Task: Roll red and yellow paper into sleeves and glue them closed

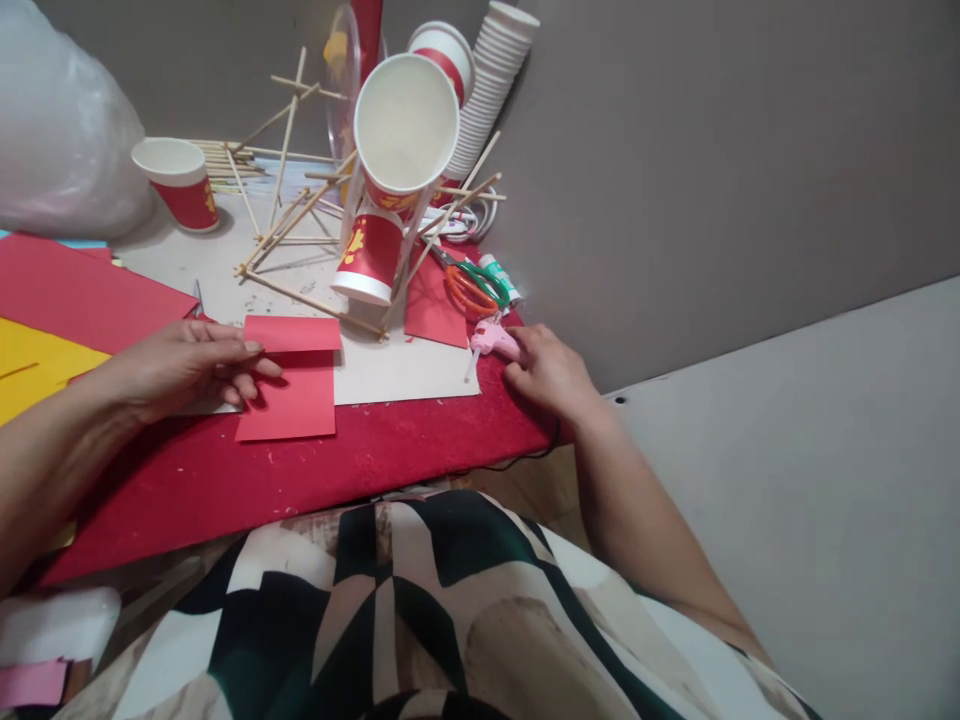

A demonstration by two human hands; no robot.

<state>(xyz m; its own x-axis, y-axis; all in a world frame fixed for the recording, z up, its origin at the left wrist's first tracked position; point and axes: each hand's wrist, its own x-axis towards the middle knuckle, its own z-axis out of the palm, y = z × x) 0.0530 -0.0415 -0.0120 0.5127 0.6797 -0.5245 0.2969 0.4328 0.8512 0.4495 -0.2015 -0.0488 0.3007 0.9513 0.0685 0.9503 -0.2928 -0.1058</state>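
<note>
My left hand (191,365) lies on a folded piece of red paper (289,385), fingers stretched flat and pressing its left edge on the red table (337,470). My right hand (551,370) rests at the table's right edge, its fingers curled on the pink glue gun (495,340), whose nozzle points left over a white sheet (405,370). Behind the paper stands a frame of wooden sticks (300,220) carrying red-and-white paper cups (405,130), one tilted with its mouth towards me.
Orange-and-green scissors (472,285) and a glue bottle (501,278) lie behind the glue gun. A single cup (180,180) stands at the back left beside a plastic bag (60,120). Stacked cups (495,70) lean on the grey wall. Red and yellow sheets (45,330) cover the left.
</note>
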